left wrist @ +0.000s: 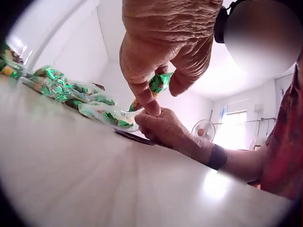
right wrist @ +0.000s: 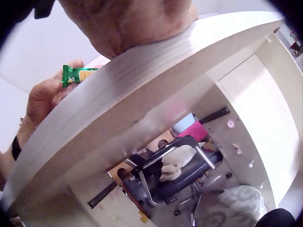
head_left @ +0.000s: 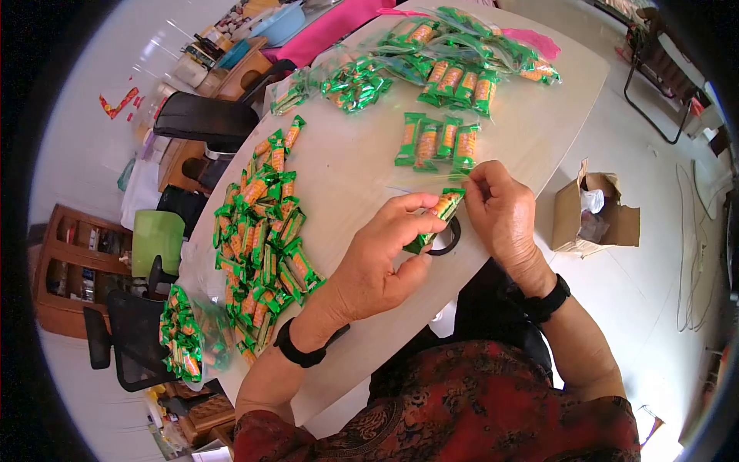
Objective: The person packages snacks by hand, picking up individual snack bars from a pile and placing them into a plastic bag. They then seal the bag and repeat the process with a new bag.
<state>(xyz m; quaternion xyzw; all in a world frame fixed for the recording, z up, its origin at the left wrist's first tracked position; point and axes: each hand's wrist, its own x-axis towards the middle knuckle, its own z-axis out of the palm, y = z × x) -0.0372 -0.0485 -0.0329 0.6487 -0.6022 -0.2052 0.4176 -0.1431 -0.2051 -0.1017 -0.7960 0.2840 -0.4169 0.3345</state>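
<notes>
My left hand point(head_left: 385, 258) holds a small green-and-yellow wrapped snack packet point(head_left: 448, 202) between thumb and fingers, over the table's near edge. In the right wrist view the packet's green end point(right wrist: 68, 76) shows past the left fingers. My right hand point(head_left: 500, 212) has its fingers curled, pinching the edge of a clear zip bag point(head_left: 427, 179) right beside the packet. Several like packets point(head_left: 426, 145) lie in a row at that bag's far end. Below the hands, a black ring-shaped thing point(head_left: 454, 237) lies on the table, partly covered by the left hand.
A long heap of loose packets point(head_left: 262, 231) covers the table's left side. Filled clear bags point(head_left: 462, 77) are piled at the far end, and another filled bag point(head_left: 181, 335) sits at the near left edge. An open cardboard box point(head_left: 589, 215) stands on the floor to the right.
</notes>
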